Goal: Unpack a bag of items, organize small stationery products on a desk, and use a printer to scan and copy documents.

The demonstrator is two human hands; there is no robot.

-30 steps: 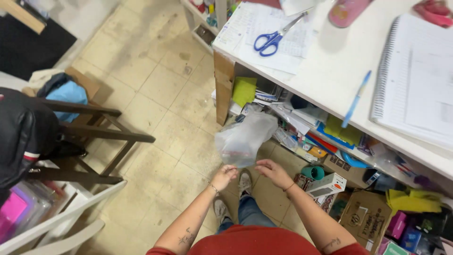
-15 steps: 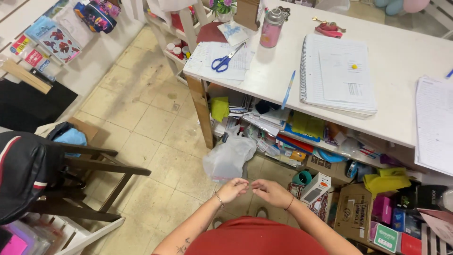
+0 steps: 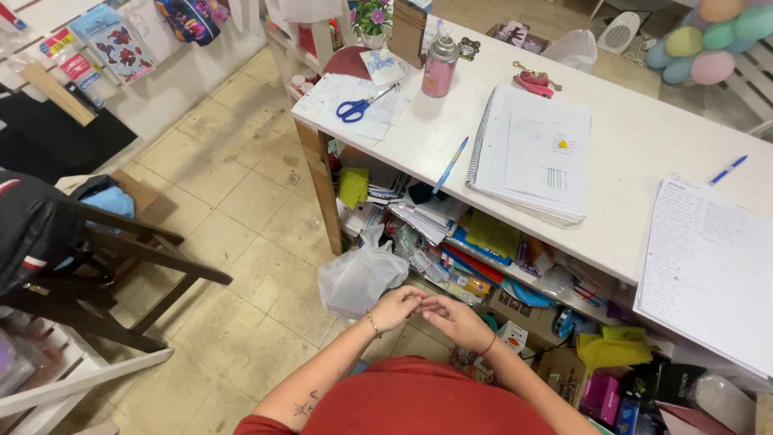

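My left hand (image 3: 397, 307) and my right hand (image 3: 453, 319) meet in front of my body, fingertips touching each other at about waist height. The fingers are curled together; whether something small is pinched between them I cannot tell. A clear plastic bag (image 3: 359, 274) sits on the floor just beyond my left hand, apart from it. My red shirt (image 3: 419, 403) fills the bottom of the view.
A white counter (image 3: 644, 145) runs ahead with blue scissors (image 3: 354, 109), a pink can (image 3: 440, 66), a blue pen (image 3: 450, 165), a spiral notebook (image 3: 531, 153) and papers (image 3: 708, 266). Cluttered shelves (image 3: 483, 242) lie below it. A dark wooden chair (image 3: 105, 266) with a black bag (image 3: 32, 234) stands left.
The view has tilted up, showing more of the counter. My hands have drawn closer together, now touching at the fingertips.
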